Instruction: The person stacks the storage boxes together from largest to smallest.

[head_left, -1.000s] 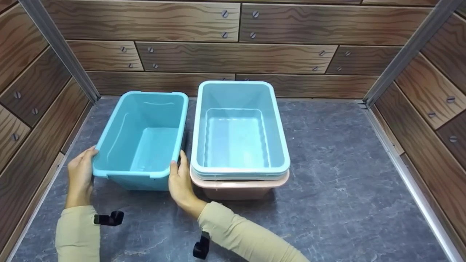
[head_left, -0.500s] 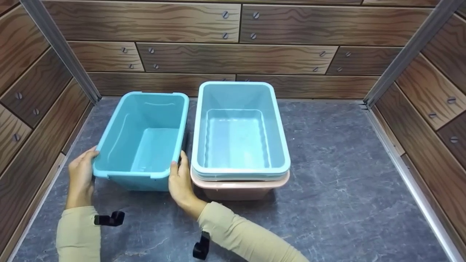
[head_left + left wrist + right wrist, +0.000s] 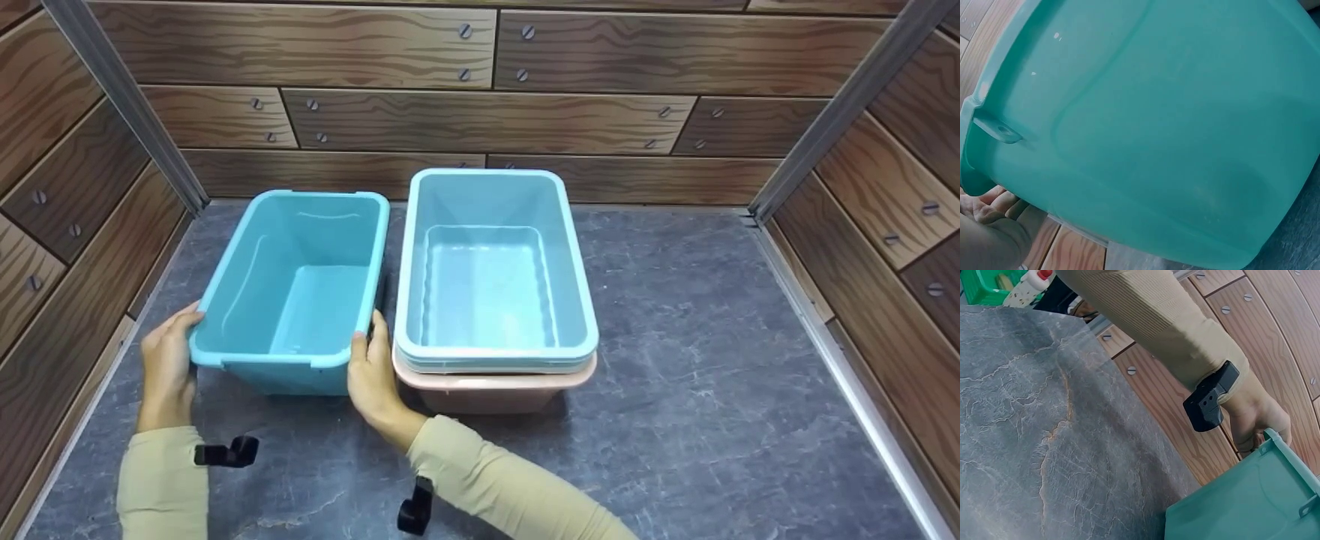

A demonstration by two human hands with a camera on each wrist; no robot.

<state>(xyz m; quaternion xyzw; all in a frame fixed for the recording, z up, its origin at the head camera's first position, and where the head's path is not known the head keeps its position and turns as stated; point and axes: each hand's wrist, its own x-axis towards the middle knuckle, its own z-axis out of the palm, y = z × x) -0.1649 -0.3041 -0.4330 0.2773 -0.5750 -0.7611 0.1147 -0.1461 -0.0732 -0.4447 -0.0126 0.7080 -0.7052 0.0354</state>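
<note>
Two hands hold a teal plastic storage bin (image 3: 322, 300) at its near corners, on the left of the grey floor. The left hand (image 3: 169, 356) grips the rim at the near left corner. At the near right corner the right hand (image 3: 375, 379) has its thumb by the rim and its fingers along the side wall. Part of the left hand (image 3: 996, 230) shows below the bin wall (image 3: 1174, 135) in the left wrist view. The right wrist view shows the left hand (image 3: 1258, 419) on the bin's rim (image 3: 1292, 458); the right hand is out of sight there.
Close to the right hand stands a stack of nested bins, light blue (image 3: 495, 352) on top and pink (image 3: 487, 397) at the bottom. Wood-patterned walls (image 3: 480, 120) enclose the floor on three sides. Beyond the floor's edge lies a green basket (image 3: 985, 289).
</note>
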